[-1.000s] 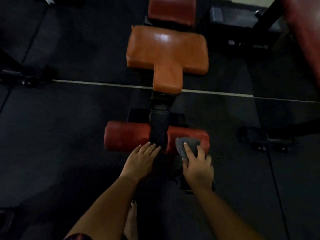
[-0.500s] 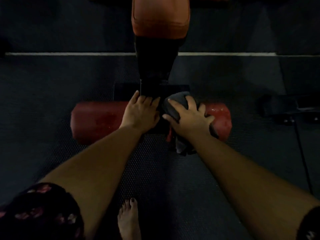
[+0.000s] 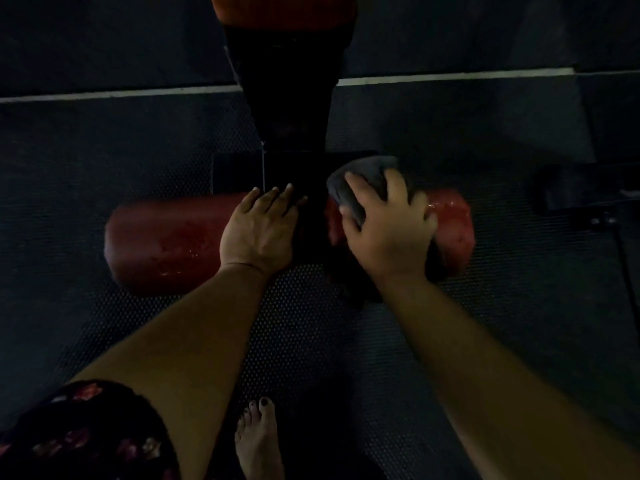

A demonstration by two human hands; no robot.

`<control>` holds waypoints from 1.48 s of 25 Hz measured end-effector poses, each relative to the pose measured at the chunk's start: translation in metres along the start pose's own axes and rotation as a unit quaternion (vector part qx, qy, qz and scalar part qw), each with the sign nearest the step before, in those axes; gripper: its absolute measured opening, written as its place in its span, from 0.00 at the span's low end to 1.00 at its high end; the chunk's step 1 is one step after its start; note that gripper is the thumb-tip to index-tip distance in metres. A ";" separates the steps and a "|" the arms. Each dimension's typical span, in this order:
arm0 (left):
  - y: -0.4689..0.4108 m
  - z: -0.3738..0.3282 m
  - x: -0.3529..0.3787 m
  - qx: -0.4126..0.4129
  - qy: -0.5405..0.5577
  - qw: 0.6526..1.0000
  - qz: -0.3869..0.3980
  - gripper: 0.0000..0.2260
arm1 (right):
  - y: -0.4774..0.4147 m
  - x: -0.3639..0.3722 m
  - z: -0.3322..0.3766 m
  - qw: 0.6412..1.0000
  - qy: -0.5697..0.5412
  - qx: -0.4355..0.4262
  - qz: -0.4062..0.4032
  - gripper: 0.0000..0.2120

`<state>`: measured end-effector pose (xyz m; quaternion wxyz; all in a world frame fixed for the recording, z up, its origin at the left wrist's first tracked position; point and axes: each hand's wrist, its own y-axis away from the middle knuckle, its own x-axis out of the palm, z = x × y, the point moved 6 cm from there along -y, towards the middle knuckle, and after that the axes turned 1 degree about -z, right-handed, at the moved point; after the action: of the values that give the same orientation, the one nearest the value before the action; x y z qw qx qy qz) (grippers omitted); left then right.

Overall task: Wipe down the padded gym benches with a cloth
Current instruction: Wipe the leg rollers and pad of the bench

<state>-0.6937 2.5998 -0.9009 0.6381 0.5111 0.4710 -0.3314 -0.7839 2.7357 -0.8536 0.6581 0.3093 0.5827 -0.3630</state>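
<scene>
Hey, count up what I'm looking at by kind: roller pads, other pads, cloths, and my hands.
Red roller pads: 2
Orange pad: 1
Grey cloth: 1
Hands: 2, left hand and right hand
Total: 6

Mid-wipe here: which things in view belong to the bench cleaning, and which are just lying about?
Part of the job:
- cloth, gripped by the right hand
- red roller pad
- left hand, resting flat on the pad
- orange seat pad

Just lying about:
- dark equipment base at right
- white floor line
- rubber floor mat
</scene>
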 end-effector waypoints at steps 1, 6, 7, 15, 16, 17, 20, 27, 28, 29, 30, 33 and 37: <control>0.001 0.000 0.000 -0.007 0.006 1.000 -0.013 0.25 | 0.025 -0.003 -0.007 0.999 -0.014 -0.010 -0.046 0.21; 0.001 -0.002 0.002 -0.003 0.032 0.994 -0.102 0.26 | 0.112 0.010 -0.030 0.996 -0.023 -0.066 -0.055 0.30; 0.002 -0.002 0.000 -0.004 0.034 0.992 -0.119 0.27 | 0.115 0.009 -0.029 0.996 -0.011 -0.081 -0.043 0.31; 0.004 -0.002 -0.003 0.002 0.022 0.997 -0.073 0.28 | -0.032 -0.014 0.003 0.981 0.047 -0.131 0.136 0.20; 0.001 -0.001 -0.002 0.006 0.016 0.998 -0.058 0.29 | -0.048 -0.009 0.004 0.979 0.035 -0.095 0.177 0.20; -0.001 0.001 0.001 0.006 0.006 0.999 -0.041 0.29 | -0.056 -0.007 0.002 0.977 0.019 -0.048 0.205 0.19; -0.003 0.003 0.008 -0.007 -0.041 0.999 -0.029 0.26 | -0.033 -0.006 -0.003 0.990 -0.020 0.033 0.137 0.22; 0.000 0.001 0.002 -0.020 0.007 0.994 -0.111 0.26 | 0.129 0.018 -0.035 1.000 -0.007 -0.027 -0.008 0.30; 0.000 0.001 0.003 -0.018 0.003 0.994 -0.110 0.27 | 0.132 0.017 -0.040 0.999 -0.009 -0.029 -0.013 0.30; 0.000 0.000 0.003 -0.016 0.000 0.994 -0.105 0.27 | 0.128 0.013 -0.044 0.999 -0.005 -0.039 -0.025 0.29; 0.000 0.000 0.004 -0.015 -0.001 0.995 -0.098 0.26 | 0.117 0.008 -0.044 0.998 -0.001 -0.054 -0.038 0.27; 0.001 0.000 0.006 -0.016 -0.005 0.997 -0.072 0.24 | 0.062 -0.013 -0.032 0.996 0.022 -0.075 -0.042 0.22; 0.003 0.001 0.001 -0.014 0.000 0.997 -0.079 0.25 | -0.031 -0.016 -0.024 0.997 0.018 -0.008 0.076 0.20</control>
<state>-0.6909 2.5998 -0.9005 0.6165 0.4635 0.5146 -0.3745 -0.8232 2.7404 -0.8404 0.6756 0.3543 0.5720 -0.3014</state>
